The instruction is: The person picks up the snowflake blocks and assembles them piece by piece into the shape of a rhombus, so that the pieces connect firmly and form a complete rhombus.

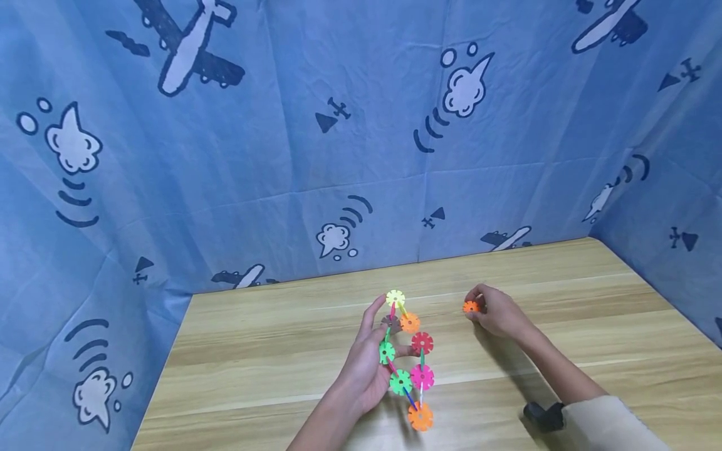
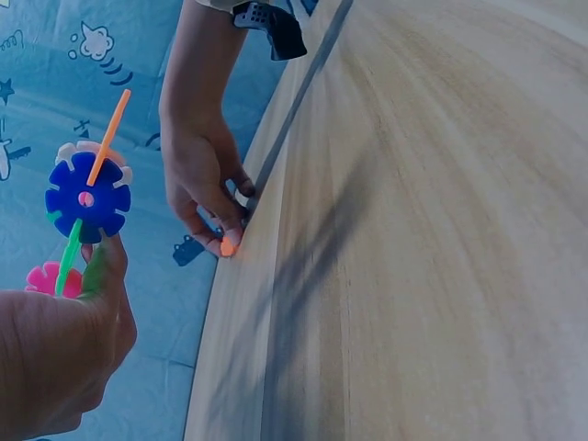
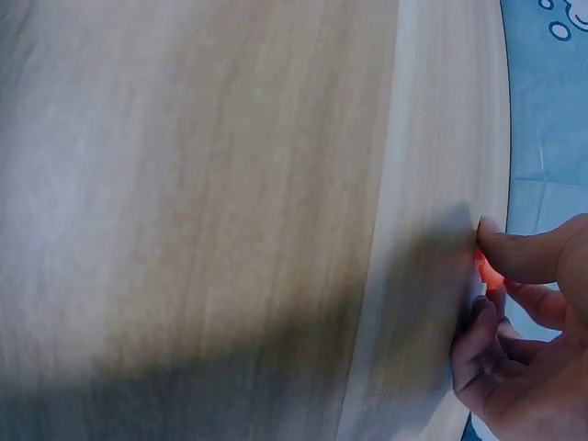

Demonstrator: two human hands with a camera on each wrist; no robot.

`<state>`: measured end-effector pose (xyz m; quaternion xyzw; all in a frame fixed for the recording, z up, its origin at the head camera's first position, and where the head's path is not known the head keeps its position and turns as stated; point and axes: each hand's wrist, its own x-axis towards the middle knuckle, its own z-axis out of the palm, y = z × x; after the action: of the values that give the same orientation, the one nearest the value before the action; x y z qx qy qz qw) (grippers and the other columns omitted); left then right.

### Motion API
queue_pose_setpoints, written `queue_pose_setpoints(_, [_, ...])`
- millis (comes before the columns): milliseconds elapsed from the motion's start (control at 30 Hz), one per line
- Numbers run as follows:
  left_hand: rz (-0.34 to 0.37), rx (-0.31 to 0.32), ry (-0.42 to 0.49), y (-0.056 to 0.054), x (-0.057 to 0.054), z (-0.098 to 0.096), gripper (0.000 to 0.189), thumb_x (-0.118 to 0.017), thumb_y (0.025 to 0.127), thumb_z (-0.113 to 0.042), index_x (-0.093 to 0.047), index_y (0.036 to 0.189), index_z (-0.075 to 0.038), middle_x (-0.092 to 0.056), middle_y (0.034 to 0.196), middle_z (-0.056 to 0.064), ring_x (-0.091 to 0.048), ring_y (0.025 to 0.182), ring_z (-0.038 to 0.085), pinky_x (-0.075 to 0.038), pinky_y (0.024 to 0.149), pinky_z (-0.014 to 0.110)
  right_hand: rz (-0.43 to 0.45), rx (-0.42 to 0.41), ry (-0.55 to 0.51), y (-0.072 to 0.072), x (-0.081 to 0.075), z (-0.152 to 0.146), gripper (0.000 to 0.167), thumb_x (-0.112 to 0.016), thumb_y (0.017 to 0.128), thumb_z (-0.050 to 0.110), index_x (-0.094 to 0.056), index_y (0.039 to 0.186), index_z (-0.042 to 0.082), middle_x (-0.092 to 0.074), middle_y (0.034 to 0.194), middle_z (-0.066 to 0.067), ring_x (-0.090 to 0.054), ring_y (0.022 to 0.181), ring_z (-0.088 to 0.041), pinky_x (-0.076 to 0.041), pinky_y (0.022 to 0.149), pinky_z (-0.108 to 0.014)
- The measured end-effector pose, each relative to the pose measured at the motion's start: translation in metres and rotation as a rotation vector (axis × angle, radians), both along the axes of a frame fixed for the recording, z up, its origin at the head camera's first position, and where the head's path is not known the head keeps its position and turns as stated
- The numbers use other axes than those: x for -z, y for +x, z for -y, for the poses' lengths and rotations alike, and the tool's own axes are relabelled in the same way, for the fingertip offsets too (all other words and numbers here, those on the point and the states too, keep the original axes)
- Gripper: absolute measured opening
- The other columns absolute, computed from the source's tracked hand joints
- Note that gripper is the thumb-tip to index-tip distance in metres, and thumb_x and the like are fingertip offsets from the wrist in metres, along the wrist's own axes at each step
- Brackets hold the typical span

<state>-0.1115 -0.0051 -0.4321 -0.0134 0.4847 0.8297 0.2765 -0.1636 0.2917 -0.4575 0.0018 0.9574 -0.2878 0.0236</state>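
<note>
My left hand [image 1: 361,373] holds a linked figure of notched plastic discs [image 1: 400,381] above the table. Its discs are yellow, orange, red, pink, green and a dark one, slotted edge to edge. In the left wrist view, a blue disc [image 2: 108,204] sits by the fingertips, with an orange piece [image 2: 110,133] jutting up from it. Farther right, my right hand [image 1: 499,313] pinches a single orange notched disc [image 1: 470,307] between thumb and fingers, low over the tabletop. Fingers cover part of that disc in the right wrist view.
The wood-grain table [image 1: 254,351] spreads under both hands. A blue curtain [image 1: 361,156] printed with planes and clouds stands along its back and sides. A black device [image 1: 544,416] is at the right wrist, beside the light sleeve [image 1: 609,426].
</note>
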Motion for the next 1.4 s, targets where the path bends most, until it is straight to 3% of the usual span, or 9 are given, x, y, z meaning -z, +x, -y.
queue_pose_setpoints(233, [0.010,0.000,0.000,0.000,-0.001,0.000,0.055,-0.032,0.116,-0.022,-0.032,0.163,-0.050,0.000,0.180,0.019,-0.070,0.102,0.026,-0.035,0.056,0.018,0.029,0.041,-0.026,0.005,-0.008,0.005,0.015,-0.079,0.093,0.001,-0.065,0.101,-0.001,-0.072,0.091,-0.014,-0.065,0.083,-0.024,-0.050,0.069,-0.031])
queue_pose_setpoints(400, [0.014,-0.016,-0.014,0.000,-0.001,0.001,0.055,-0.034,0.116,-0.022,-0.032,0.163,-0.051,-0.002,0.180,0.019,-0.069,0.102,0.026,-0.032,0.055,0.017,-0.019,0.026,-0.163,0.012,-0.021,0.016,0.023,-0.082,0.089,-0.002,-0.065,0.104,-0.003,-0.077,0.088,-0.015,-0.072,0.079,-0.020,-0.057,0.061,-0.027])
queue_pose_setpoints(633, [0.020,-0.024,-0.010,-0.001,-0.001,0.001,0.055,-0.035,0.116,-0.023,-0.032,0.163,-0.050,-0.009,0.180,0.017,-0.067,0.103,0.026,-0.030,0.055,0.018,-0.019,-0.013,-0.319,0.024,-0.040,0.032,0.020,-0.076,0.091,-0.007,-0.067,0.109,-0.007,-0.077,0.095,-0.017,-0.077,0.083,-0.022,-0.066,0.070,-0.032])
queue_pose_setpoints(767, [0.019,-0.013,0.001,-0.001,0.000,0.000,0.055,-0.034,0.116,-0.023,-0.030,0.164,-0.050,-0.007,0.180,0.017,-0.066,0.106,0.028,-0.028,0.057,0.020,-0.026,-0.032,-0.341,0.031,-0.043,0.041,0.020,-0.077,0.090,-0.008,-0.070,0.108,-0.005,-0.075,0.099,-0.016,-0.078,0.085,-0.024,-0.066,0.073,-0.030])
queue_pose_setpoints(967, [0.017,-0.008,0.003,-0.002,-0.001,-0.002,0.055,-0.035,0.116,-0.025,-0.027,0.166,-0.049,-0.007,0.180,0.018,-0.067,0.106,0.028,-0.028,0.057,0.020,0.004,-0.074,-0.480,0.041,-0.049,0.052,0.019,-0.077,0.090,-0.010,-0.072,0.108,-0.006,-0.071,0.099,-0.018,-0.081,0.084,-0.032,-0.069,0.075,-0.038])
queue_pose_setpoints(1100, [0.023,-0.003,0.004,-0.001,-0.002,-0.002,0.055,-0.034,0.117,-0.025,-0.027,0.165,-0.049,-0.007,0.180,0.018,-0.067,0.107,0.029,-0.033,0.066,0.024,0.023,-0.125,-0.545,0.046,-0.052,0.060,0.018,-0.078,0.090,-0.009,-0.071,0.106,-0.007,-0.071,0.099,-0.019,-0.081,0.083,-0.035,-0.069,0.075,-0.039])
queue_pose_setpoints(1200, [0.022,0.001,0.011,-0.001,-0.002,-0.002,0.054,-0.033,0.117,-0.025,-0.027,0.165,-0.049,-0.005,0.181,0.018,-0.067,0.108,0.030,-0.036,0.071,0.027,0.033,-0.168,-0.566,0.049,-0.053,0.065,0.019,-0.076,0.090,-0.011,-0.070,0.107,-0.008,-0.071,0.102,-0.020,-0.081,0.083,-0.034,-0.069,0.075,-0.040])
queue_pose_setpoints(1400, [0.019,0.012,0.013,-0.001,-0.003,-0.003,0.054,-0.032,0.117,-0.025,-0.028,0.164,-0.050,-0.006,0.181,0.017,-0.068,0.109,0.030,-0.032,0.063,0.022,0.023,-0.193,-0.556,0.055,-0.051,0.070,0.021,-0.076,0.090,-0.012,-0.070,0.110,-0.007,-0.072,0.107,-0.020,-0.082,0.086,-0.020,-0.069,0.075,-0.037])
